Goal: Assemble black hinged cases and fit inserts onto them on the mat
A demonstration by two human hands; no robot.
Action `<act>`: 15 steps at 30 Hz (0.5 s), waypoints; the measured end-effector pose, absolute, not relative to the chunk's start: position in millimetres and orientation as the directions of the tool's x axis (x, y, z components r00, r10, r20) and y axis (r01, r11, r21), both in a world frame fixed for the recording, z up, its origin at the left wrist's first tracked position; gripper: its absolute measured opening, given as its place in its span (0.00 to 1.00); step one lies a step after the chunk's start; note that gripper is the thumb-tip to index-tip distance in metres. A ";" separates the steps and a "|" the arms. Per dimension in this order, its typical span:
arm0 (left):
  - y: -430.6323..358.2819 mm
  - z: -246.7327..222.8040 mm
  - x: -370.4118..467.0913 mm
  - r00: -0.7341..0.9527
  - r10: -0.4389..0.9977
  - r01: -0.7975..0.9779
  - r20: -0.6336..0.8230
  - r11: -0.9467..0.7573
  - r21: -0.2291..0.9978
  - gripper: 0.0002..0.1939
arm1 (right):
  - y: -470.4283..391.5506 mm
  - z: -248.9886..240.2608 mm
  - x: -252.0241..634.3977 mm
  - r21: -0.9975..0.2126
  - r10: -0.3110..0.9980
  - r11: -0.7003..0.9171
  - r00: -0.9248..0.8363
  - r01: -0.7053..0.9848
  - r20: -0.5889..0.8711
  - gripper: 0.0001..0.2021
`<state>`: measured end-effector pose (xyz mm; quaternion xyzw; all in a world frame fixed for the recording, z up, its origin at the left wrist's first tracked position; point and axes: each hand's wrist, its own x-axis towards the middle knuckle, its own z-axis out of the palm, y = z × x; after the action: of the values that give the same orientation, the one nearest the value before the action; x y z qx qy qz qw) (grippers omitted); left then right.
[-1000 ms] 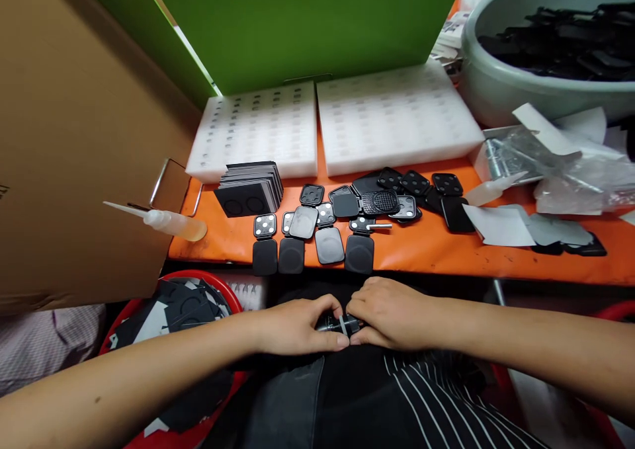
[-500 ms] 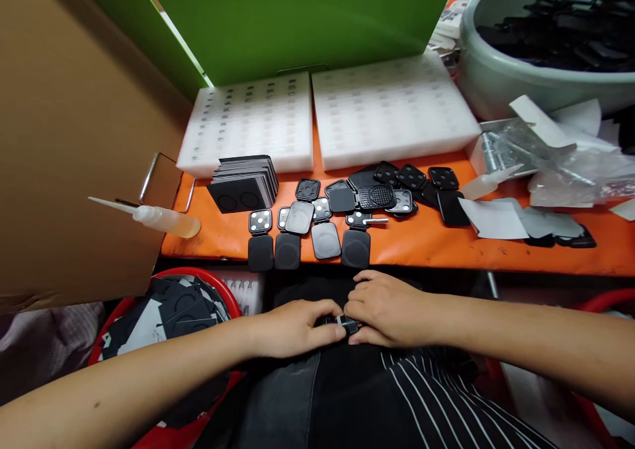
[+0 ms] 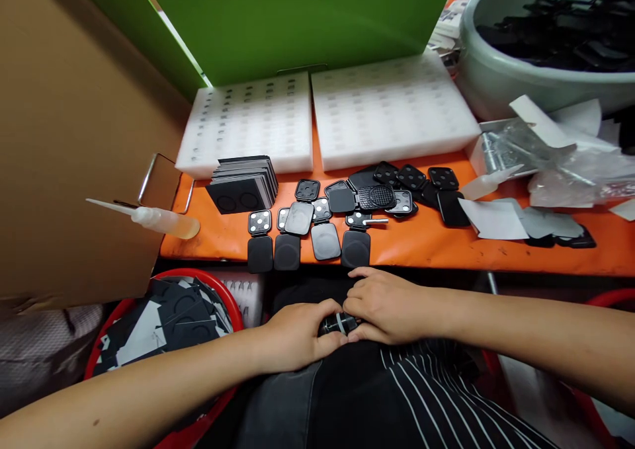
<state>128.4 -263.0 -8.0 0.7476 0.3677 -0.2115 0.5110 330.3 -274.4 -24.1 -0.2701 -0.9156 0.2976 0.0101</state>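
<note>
At near side, left hand (image 3: 300, 335) and right hand (image 3: 389, 307), fingers in grip on one black part (image 3: 333, 324).

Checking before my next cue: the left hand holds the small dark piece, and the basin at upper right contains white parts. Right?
No: the basin at upper right contains black parts, as the head view shows. The left hand does hold the small dark piece.

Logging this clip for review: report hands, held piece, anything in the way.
Left bare hand and right bare hand both gripping small black piece with pale band. Piece partly hidden by the grip. Orange-covered table just beyond.
</note>
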 end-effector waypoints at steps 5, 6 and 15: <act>-257.9 -2.9 125.3 0.701 0.258 0.712 -0.665 -0.197 0.674 0.20 | -272.8 -23.5 330.5 -0.536 0.479 0.704 -0.869 0.466 -0.127 0.17; -253.7 -2.2 124.2 0.713 0.215 0.700 -0.668 -0.152 0.698 0.20 | -272.8 -22.6 330.6 -0.534 0.478 0.705 -0.869 0.467 -0.128 0.17; -217.5 -11.0 138.8 0.690 -0.140 0.722 -0.711 0.048 0.691 0.16 | -269.4 -14.1 331.7 -0.561 0.427 0.726 -0.900 0.397 -0.085 0.17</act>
<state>138.8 -217.5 -11.0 0.6138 0.2368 -0.3149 0.6841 331.7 -269.4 -14.1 -0.2219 -0.9288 0.2959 0.0249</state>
